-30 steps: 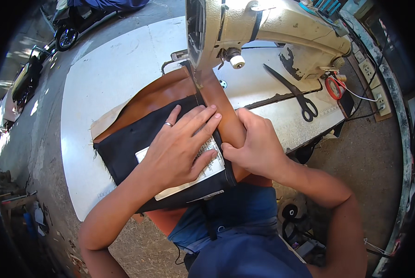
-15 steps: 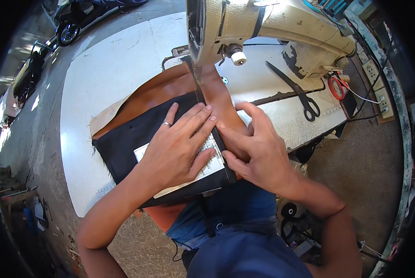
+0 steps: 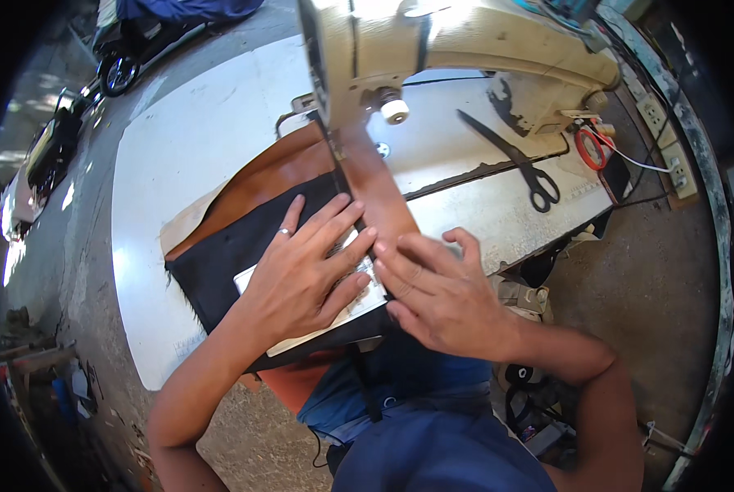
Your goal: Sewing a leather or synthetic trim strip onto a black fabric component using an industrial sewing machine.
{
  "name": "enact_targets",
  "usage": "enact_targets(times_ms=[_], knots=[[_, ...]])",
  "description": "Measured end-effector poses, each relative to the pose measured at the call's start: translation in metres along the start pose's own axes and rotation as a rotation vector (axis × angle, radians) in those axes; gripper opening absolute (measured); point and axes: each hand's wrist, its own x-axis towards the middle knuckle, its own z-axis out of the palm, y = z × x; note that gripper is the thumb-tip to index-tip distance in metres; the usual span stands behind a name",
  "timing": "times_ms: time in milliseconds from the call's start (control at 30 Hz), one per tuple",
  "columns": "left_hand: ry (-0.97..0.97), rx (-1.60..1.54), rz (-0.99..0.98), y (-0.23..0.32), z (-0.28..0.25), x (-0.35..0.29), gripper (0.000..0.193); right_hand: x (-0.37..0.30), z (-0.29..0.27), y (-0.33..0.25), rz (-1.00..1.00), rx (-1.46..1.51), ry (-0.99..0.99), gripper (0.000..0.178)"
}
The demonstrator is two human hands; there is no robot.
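A piece of black fabric point(image 3: 211, 275) with a frayed edge lies joined to brown leather point(image 3: 379, 193) on the white table. The seam between them runs to the foot point(image 3: 337, 150) of the sewing machine point(image 3: 457, 45). My left hand point(image 3: 297, 283) rests flat on the fabric, fingers stretched, partly over a white printed card point(image 3: 301, 336). At the seam's near right end, my right hand point(image 3: 449, 299) pinches the leather's edge between thumb and bent fingers. The needle's tip cannot be made out.
Black scissors point(image 3: 515, 157) lie on the table point(image 3: 166, 148) right of the machine foot. Farther right are a red ring-shaped roll point(image 3: 590, 149), cables and a socket strip point(image 3: 677, 168). A parked motorbike point(image 3: 119, 72) stands at the back left.
My right hand has slid a little down and its fingers have curled in closer over the leather edge. My left hand stays flat on the fabric. The whole view has shifted slightly.
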Motion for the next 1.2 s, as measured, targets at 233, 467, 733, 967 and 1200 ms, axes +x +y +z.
enact_targets(times_ms=[233,467,733,967,1200], knots=[[-0.079,0.012,-0.067,0.007,-0.01,-0.004,0.052,-0.03,-0.035,0.063,0.192,0.114,0.41,0.033],[-0.094,-0.008,-0.062,0.007,-0.009,0.005,0.054,-0.128,-0.093,0.281,0.845,-0.695,0.382,0.046],[-0.03,0.058,-0.046,0.005,-0.007,-0.007,0.055,-0.089,-0.105,0.249,0.937,-0.526,0.16,0.047],[-0.042,0.002,-0.043,0.006,-0.006,-0.002,0.055,0.048,-0.014,0.072,-0.094,0.409,0.125,0.064],[-0.039,-0.022,-0.088,0.006,-0.007,-0.001,0.053,0.07,0.016,0.072,-0.143,0.182,0.008,0.063]])
